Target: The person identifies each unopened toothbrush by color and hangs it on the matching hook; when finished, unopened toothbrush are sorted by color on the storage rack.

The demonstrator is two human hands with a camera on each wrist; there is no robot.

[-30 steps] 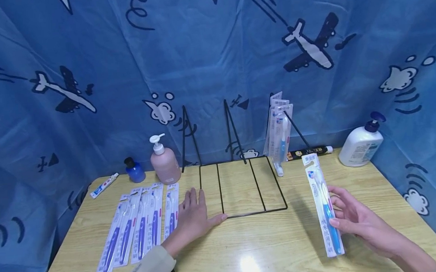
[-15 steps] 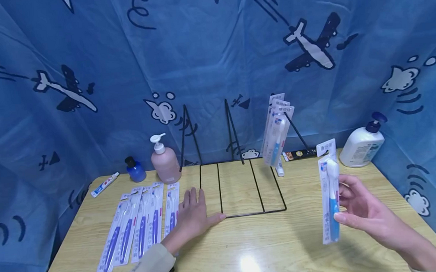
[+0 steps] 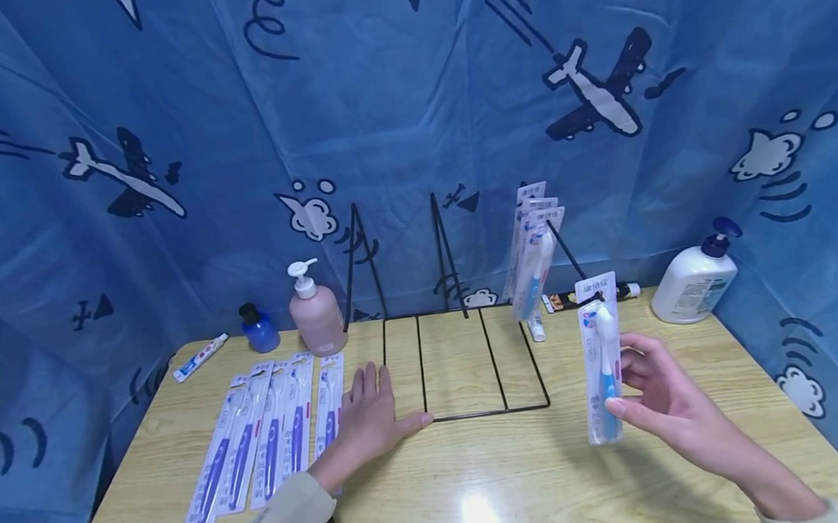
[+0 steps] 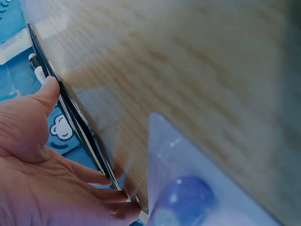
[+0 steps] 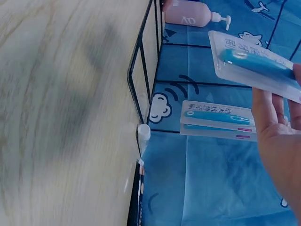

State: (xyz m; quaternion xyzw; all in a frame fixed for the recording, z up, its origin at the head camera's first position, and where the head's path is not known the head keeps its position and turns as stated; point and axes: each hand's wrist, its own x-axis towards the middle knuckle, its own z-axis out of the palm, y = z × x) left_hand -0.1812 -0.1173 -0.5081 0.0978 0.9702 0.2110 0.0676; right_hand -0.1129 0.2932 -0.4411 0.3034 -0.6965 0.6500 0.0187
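The right hand pinches the upright toothbrush, its top near the tip of the hook, though contact is unclear, while the left hand rests straight-fingered.

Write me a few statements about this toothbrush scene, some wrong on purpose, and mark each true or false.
1. The right-hand fingers hold a packaged blue toothbrush. True.
2. Both hands hold toothbrushes. False: the left-hand fingers rest by the rack, holding nothing.
3. Purple toothbrushes lie on the table. True.
4. The rightmost bottle is pink. False: it is a white pump bottle.
5. More blue toothbrushes hang on the rack. True.
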